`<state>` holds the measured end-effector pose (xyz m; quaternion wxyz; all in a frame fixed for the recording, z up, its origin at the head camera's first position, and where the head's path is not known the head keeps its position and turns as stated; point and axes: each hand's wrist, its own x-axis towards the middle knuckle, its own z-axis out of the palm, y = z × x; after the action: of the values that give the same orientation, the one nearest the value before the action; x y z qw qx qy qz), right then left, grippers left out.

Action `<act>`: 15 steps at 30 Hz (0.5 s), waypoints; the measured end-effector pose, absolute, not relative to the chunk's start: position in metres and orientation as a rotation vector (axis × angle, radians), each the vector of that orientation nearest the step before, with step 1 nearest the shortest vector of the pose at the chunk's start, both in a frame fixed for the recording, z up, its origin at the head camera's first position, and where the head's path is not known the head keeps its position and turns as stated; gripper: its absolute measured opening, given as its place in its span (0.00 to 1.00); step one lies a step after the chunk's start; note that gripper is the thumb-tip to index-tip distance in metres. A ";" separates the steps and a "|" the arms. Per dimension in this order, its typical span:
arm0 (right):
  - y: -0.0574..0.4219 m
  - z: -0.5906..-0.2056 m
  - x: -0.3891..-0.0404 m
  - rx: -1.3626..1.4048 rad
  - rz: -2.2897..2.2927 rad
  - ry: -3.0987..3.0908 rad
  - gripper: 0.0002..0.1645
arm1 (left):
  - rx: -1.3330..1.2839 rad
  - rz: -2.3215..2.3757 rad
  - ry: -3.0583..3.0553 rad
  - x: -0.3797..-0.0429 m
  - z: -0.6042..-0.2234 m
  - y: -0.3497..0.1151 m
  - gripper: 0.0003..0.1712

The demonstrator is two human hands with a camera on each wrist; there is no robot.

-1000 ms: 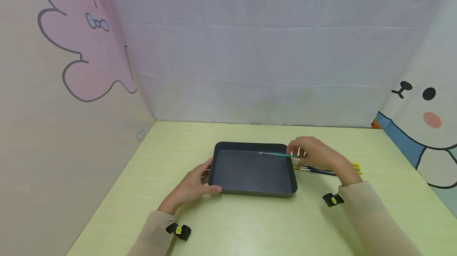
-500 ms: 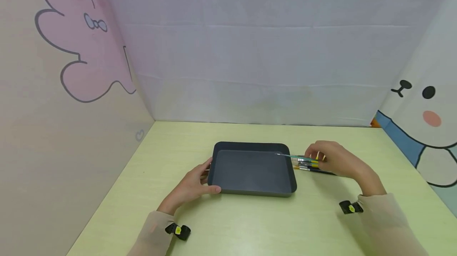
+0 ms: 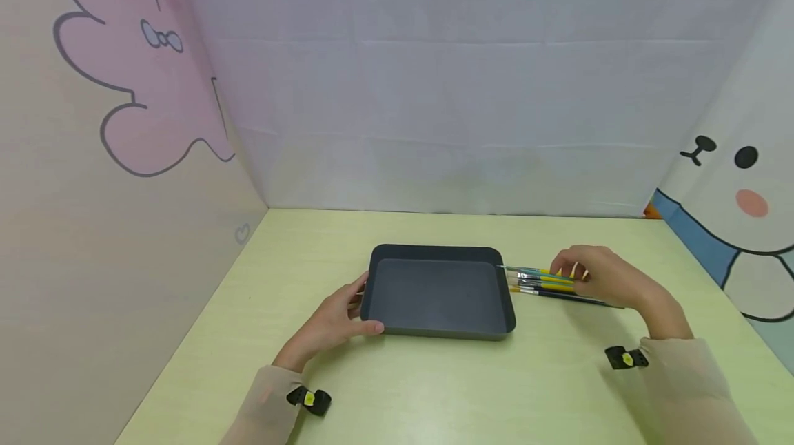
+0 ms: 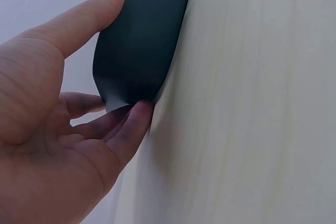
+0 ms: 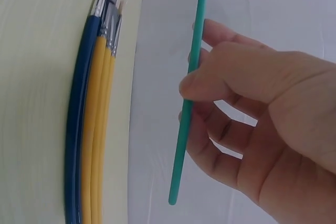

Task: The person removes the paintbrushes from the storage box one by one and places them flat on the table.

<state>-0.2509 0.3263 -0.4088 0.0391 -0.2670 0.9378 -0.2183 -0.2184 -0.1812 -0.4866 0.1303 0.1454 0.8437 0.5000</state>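
Observation:
My right hand (image 3: 602, 276) pinches a green-handled paintbrush (image 5: 181, 140) between thumb and fingers. In the right wrist view the brush is raised off the table, beside several others. Those paintbrushes lie side by side, with dark blue handles (image 5: 79, 98) and yellow handles (image 5: 97, 77), their bristles toward the tray. The dark grey rectangular tray (image 3: 440, 297) lies flat with nothing in it. At its left side my left hand (image 3: 331, 321) grips it, thumb on the front edge and fingers round the left corner. The left wrist view shows the tray's dark outer wall (image 4: 142, 35) between thumb and fingers.
The pale wooden table (image 3: 422, 390) stretches in front of and around the tray. A white cloth backdrop (image 3: 446, 121) stands behind it, with cartoon-printed panels on both sides. The paintbrush bristles lie right at the tray's right wall.
My right hand has moved right with the green paintbrush, from over the tray to above the other brushes, so their handles show more. The left hand and the tray have stayed put.

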 end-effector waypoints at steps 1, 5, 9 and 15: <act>0.328 -0.409 -0.252 -0.808 -0.667 2.870 0.23 | 0.422 1.453 2.451 -0.219 -0.487 -0.181 0.67; 0.335 -0.412 -0.253 -0.762 -0.672 2.839 0.23 | 0.416 1.452 2.453 -0.219 -0.487 -0.181 0.67; 0.341 -0.416 -0.253 -0.732 -0.690 2.803 0.23 | 0.415 1.451 2.456 -0.219 -0.487 -0.181 0.67; 0.346 -0.420 -0.254 -0.707 -0.647 2.793 0.22 | 0.418 1.452 2.454 -0.219 -0.487 -0.181 0.67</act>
<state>-0.2540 0.3460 -0.4200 0.0942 -0.2385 0.9416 -0.2181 -0.2194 -0.1808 -0.4871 0.1297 0.1438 0.8443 0.4997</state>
